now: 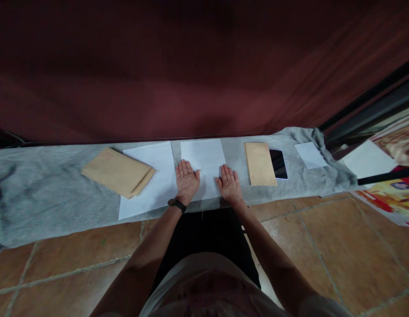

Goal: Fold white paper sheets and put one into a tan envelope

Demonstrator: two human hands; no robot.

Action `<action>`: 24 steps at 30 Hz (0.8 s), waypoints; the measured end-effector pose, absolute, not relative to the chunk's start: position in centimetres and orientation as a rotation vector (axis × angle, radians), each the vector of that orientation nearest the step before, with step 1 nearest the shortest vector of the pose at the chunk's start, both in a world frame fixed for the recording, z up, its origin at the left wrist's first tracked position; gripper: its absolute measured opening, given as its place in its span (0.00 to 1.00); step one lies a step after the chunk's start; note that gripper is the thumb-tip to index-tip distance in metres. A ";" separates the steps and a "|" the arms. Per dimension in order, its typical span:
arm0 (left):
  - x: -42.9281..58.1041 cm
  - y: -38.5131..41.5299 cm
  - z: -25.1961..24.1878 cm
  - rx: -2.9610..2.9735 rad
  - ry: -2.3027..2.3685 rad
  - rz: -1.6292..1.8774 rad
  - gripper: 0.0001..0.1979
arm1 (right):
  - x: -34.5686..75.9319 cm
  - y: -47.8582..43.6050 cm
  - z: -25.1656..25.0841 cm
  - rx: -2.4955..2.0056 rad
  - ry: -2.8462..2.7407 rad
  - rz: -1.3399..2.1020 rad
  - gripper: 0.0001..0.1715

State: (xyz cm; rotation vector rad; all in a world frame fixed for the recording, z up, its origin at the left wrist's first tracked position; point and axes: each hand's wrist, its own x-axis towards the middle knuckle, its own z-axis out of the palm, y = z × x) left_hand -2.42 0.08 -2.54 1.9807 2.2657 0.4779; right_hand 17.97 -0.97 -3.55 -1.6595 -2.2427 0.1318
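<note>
A white sheet of paper [204, 152] lies on the grey cloth in front of me. My left hand [187, 179] is flat at its left edge, palm down, fingers stretched away from me and thumb out. It wears a dark wristband [177, 204]. On the sheet's right edge rests my right hand [230, 184], likewise flat with fingers extended. Neither hand grips anything. To the left are more white paper [158, 160] and a stack of brown envelopes [115, 172] partly on top of it. Right of my hands lies another brown envelope stack [259, 164].
A dark-screened phone or tablet [278, 164] is partly under the right envelopes. Farther right is a small white sheet [310, 155]. The grey cloth [42, 189] covers a narrow ledge against a dark red panel [191, 101]. Colourful printed packaging [389, 200] stands at the right; tiled floor [323, 237] is below.
</note>
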 end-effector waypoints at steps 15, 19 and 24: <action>-1.9 6.6 -1.9 2.204 1.946 0.250 0.30 | 12.1 6.5 -1.8 -1.516 -2.355 0.331 0.31; -2.6 8.4 -1.8 2.187 1.980 0.264 0.30 | 10.6 9.2 -2.4 -1.551 -2.359 0.287 0.32; -3.1 9.8 -1.8 2.161 2.039 0.286 0.30 | 10.7 11.3 -3.0 -1.564 -2.365 0.226 0.31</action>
